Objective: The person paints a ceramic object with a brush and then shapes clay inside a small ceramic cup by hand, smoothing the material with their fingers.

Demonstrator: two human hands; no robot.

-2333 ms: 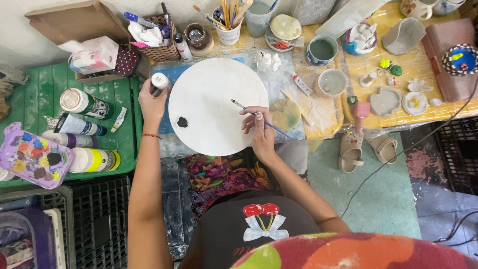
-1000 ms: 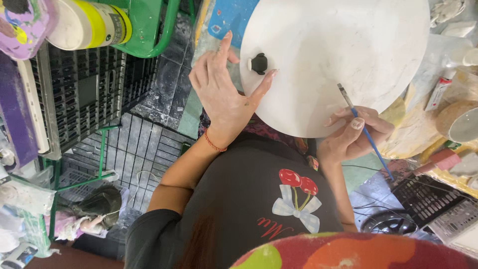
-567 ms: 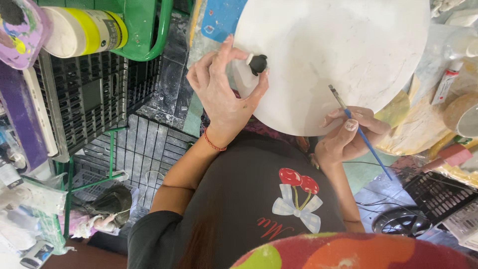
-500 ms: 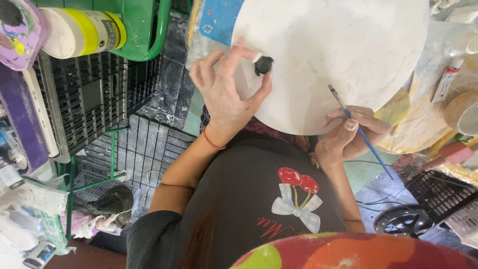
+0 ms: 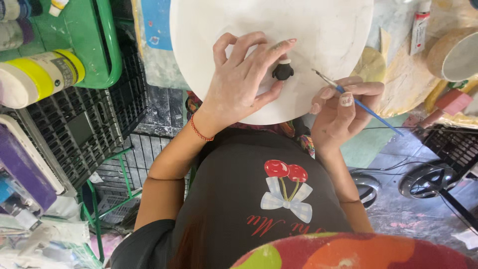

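Observation:
A large round white board (image 5: pixel 318 30) lies across my lap and the table edge. A small black blob of paint or clay (image 5: pixel 283 72) sits near its front rim. My left hand (image 5: pixel 244 79) rests on the board, its thumb and forefinger pinched around something small and white just above the black blob. My right hand (image 5: pixel 343 112) holds a thin blue-handled paintbrush (image 5: pixel 363 105) at the board's right rim, its tip pointing toward the blob from a short distance away.
A green tray (image 5: pixel 94 45) with paint bottles (image 5: pixel 35 79) sits at the left over black plastic crates (image 5: pixel 74 129). Cups, a paint tube (image 5: pixel 417 27) and stained cloths crowd the right. Cables and a black wheeled base (image 5: pixel 428 179) lie on the floor.
My view swung down from the whole table to the board's near rim. My left hand moved rightward and closed its fingers by the black blob; the brush hand shifted up toward it.

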